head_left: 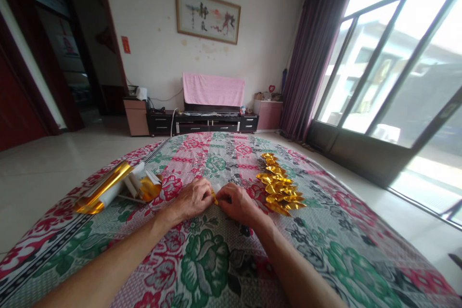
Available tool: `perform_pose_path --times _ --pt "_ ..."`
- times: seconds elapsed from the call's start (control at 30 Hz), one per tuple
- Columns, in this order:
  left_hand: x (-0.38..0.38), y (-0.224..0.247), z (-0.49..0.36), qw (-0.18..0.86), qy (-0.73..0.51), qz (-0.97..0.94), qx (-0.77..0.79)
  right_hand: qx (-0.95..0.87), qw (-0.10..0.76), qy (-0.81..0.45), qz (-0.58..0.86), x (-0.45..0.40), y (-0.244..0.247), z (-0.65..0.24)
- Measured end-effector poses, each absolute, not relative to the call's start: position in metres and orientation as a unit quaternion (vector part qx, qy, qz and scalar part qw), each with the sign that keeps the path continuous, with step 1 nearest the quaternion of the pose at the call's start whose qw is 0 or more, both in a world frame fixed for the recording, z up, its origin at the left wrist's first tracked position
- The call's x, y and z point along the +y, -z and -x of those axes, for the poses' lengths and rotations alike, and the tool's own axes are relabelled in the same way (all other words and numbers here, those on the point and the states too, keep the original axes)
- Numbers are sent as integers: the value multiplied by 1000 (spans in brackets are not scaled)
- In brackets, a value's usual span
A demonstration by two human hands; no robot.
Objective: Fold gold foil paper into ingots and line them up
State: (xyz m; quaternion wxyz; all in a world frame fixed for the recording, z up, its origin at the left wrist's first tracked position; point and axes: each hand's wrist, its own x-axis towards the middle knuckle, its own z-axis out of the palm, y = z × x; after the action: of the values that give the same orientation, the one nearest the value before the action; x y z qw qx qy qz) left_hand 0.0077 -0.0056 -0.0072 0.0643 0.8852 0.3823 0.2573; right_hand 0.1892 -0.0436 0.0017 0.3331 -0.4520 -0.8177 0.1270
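Foil (pixel 215 198) pinched between the fingertips of left hand (pixel 197 198) and right hand (pixel 236 201), on or just above the cloth (pixel 205 264), between sheets (pixel 104 187) at left and folded pieces (pixel 277 186) at right, nearer than the far cabinet (pixel 162 124).

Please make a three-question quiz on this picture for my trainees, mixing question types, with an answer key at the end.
1. True or false: the left hand and the right hand hold a small gold piece between them, above the tablecloth.

2. Where are the folded gold pieces lined up?
A) Left of the left hand
B) Right of the right hand
C) On the floor

3. Fill in the colour: a ____ cloth hangs below the framed picture.

Key: 1. True; 2. B; 3. pink
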Motion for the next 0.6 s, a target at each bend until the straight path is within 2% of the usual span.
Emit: perform_pose_path --times 0.6 --pt "-2 9 -6 61 -236 -892 381 -820 334 -124 448 -43 -2 -190"
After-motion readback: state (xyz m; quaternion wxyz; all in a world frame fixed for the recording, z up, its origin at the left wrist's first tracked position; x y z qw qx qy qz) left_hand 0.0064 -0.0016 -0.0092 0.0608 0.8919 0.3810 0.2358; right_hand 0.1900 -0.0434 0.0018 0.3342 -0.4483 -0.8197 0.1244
